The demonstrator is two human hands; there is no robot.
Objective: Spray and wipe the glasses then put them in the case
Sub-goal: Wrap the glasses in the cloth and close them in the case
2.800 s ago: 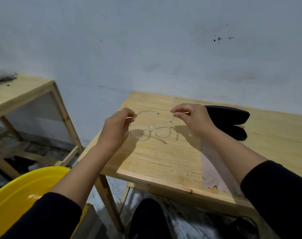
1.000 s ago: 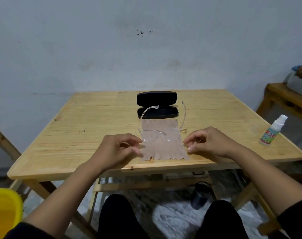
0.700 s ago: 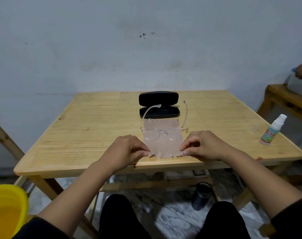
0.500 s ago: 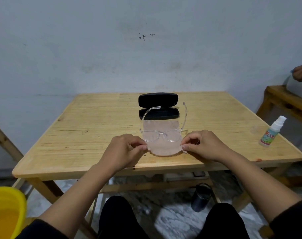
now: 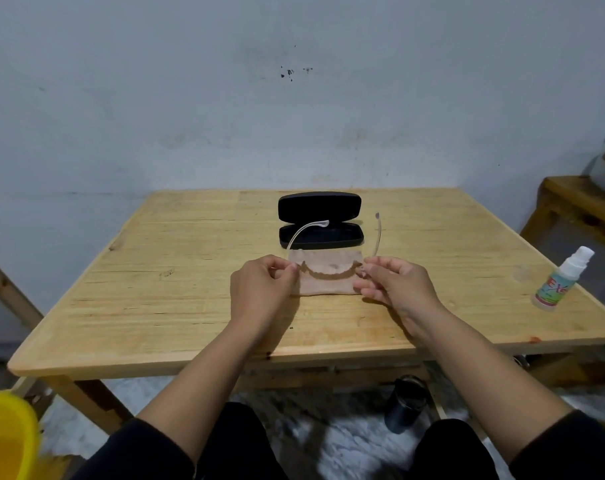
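The glasses (image 5: 332, 261) lie on the cloth (image 5: 327, 284) near the middle of the table (image 5: 155, 299), with both clear arms unfolded and pointing toward the far side. The near edge of the cloth is folded up over the lenses, so the front of the frame is mostly covered.

Your left hand (image 5: 261, 292) pinches the left edge of the cloth at the frame corner. Your right hand (image 5: 394, 289) pinches the right edge in the same way. Whether each pinch also takes in the frame cannot be told.

The case (image 5: 320, 221) stands open just beyond the cloth, and the left arm of the glasses reaches across its front. The spray bottle (image 5: 559, 280) stands well apart at the right edge of the table.

Risks from this position:
- Pulling the cloth sideways may drag the glasses and twist the unfolded arms.
- Lifting the cloth alone may let the frame slip out and drop onto the table.
- Pressing hard through the fold may bend the thin bridge.
- The left arm may catch on the case rim if you push the glasses away from you.
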